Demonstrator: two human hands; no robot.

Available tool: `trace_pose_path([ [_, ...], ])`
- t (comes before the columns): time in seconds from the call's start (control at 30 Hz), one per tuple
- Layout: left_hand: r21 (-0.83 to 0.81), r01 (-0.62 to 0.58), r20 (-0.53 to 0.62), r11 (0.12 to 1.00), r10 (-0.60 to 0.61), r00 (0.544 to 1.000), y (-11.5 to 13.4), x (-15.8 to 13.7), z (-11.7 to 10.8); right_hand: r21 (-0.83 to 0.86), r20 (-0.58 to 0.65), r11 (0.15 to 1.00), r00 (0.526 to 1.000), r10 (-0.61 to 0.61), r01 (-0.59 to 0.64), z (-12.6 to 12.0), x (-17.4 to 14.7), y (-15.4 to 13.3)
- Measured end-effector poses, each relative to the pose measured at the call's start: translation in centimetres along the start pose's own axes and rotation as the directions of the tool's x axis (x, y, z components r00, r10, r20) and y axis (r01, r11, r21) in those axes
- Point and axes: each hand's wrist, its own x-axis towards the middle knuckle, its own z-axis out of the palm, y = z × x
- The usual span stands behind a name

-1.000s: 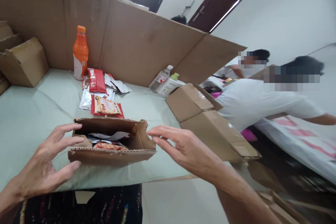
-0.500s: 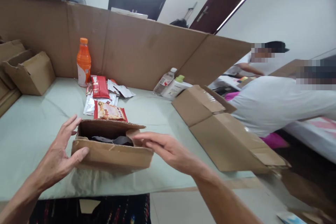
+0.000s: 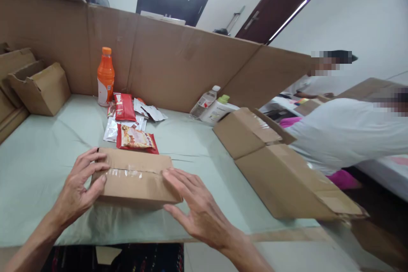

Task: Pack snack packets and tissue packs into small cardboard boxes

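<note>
A small brown cardboard box sits near the front of the cloth-covered table, its top flaps folded down and meeting at a taped seam. What lies inside it is hidden. My left hand grips the box's left end, fingers over the top and thumb at the front. At the opposite end, my right hand holds the right corner, its fingers along the top and the thumb low by the front face. Just behind the box lies a red-edged snack packet.
Behind are a red packet, silver sachets and an orange drink bottle. A clear bottle and a white bottle lean near a large cardboard box. More boxes stand left. A cardboard wall backs the table; people work at right.
The box's raised flap has come down, covering the dark item inside. My right hand has moved from inside the opening to the box's right end; my left hand now grips the left end.
</note>
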Motion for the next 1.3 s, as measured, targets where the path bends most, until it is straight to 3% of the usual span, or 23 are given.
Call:
trace_pose_path([
  [0.13, 0.019, -0.035, -0.019, 0.999, 0.035, 0.999, -0.3, 0.3, -0.3, -0.03, 0.061, 0.999, 0.998, -0.012, 0.014, -1.1, 1.9, 0.3],
  [0.3, 0.039, -0.11, -0.052, 0.993, 0.111, 0.992, -2.2, 0.4, -0.5, 0.083, 0.337, 0.996, 0.94, -0.048, 0.022, -0.8, 6.1, 1.6],
  [0.43, 0.07, -0.151, -0.105, 0.986, 0.157, 0.982, -3.4, 0.1, 0.3, 0.135, 0.369, 0.991, 0.929, -0.03, -0.021, -0.5, 6.6, 2.0],
  [0.57, 0.017, -0.151, -0.082, 0.988, 0.152, 0.985, -1.8, -0.3, 2.3, 0.136, 0.346, 0.987, 0.938, 0.038, -0.09, -1.6, 3.3, 1.3],
  [0.73, -0.261, -0.137, 0.064, 0.955, 0.159, 0.985, 2.1, 1.4, 6.2, 0.089, 0.215, 0.952, 0.939, 0.27, -0.294, -3.9, -5.5, 3.8],
  [0.83, -0.308, -0.201, 0.154, 0.93, 0.257, 0.954, 2.4, 3.2, 9.0, -0.006, 0.09, 0.856, 0.852, 0.516, -0.518, -5.4, -10.2, 8.0],
  [0.93, -0.197, -0.271, 0.305, 0.942, 0.322, 0.896, 0.7, 4.0, 12.3, -0.145, -0.034, 0.682, 0.693, 0.72, -0.717, -6.9, -11.7, 13.0],
  [1.0, -0.117, -0.318, 0.38, 0.941, 0.338, 0.861, -0.7, 3.9, 14.3, -0.225, -0.082, 0.571, 0.599, 0.796, -0.79, -7.5, -10.8, 16.4],
  [1.07, -0.07, -0.346, 0.404, 0.936, 0.343, 0.848, -1.8, 3.4, 15.7, -0.271, -0.122, 0.493, 0.538, 0.834, -0.827, -7.8, -9.0, 19.5],
  [1.3, -0.012, -0.421, 0.427, 0.907, 0.385, 0.818, -2.9, 2.0, 16.7, -0.328, -0.247, 0.315, 0.403, 0.881, -0.891, -6.0, -1.4, 27.8],
])
